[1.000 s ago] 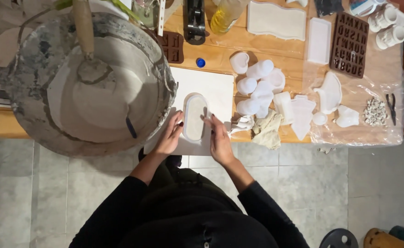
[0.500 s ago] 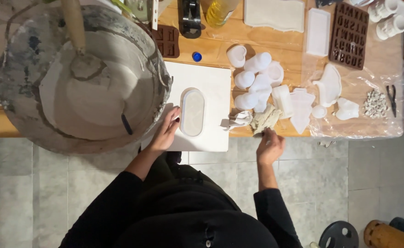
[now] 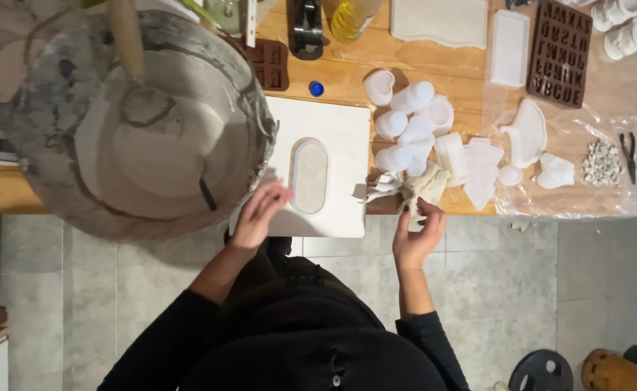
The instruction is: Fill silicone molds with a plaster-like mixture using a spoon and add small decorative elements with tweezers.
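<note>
An oval white mould [image 3: 309,175], filled with pale plaster, lies on a white board [image 3: 340,137] at the table's near edge. My left hand [image 3: 259,215] rests with spread fingers on the board's near left corner, just left of the mould. My right hand [image 3: 417,234] reaches up to a crumpled beige cloth [image 3: 424,186] at the table edge, its fingertips touching the cloth. A large grey bucket [image 3: 65,94] of white plaster with a wooden stick [image 3: 126,40] standing in it fills the left.
Several white moulds [image 3: 410,122] lie right of the board. Further right are flat white casts [image 3: 527,132], a brown letter mould [image 3: 563,52], small pliers [image 3: 629,153], a heap of little stones [image 3: 601,162] on clear plastic sheet. A tiled floor lies below.
My right hand left the oval mould, swung right off the board and rose to the beige cloth. My left hand slid a little down the board's left side.
</note>
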